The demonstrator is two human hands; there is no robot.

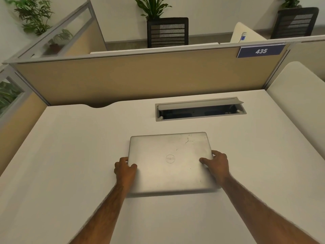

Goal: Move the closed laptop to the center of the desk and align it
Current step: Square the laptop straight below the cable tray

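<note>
A closed silver laptop with a round logo on its lid lies near the middle of the white desk, its edges roughly square to the desk. My left hand grips its left edge, thumb on the lid and fingers curled around the side. My right hand holds the right edge the same way. A dark shadow runs under the laptop's near edge, so that side may be slightly raised.
An open cable box with a raised flap is set into the desk just behind the laptop. A tan partition with a blue "435" sign closes the back. Another partition stands at the left, a white panel at the right.
</note>
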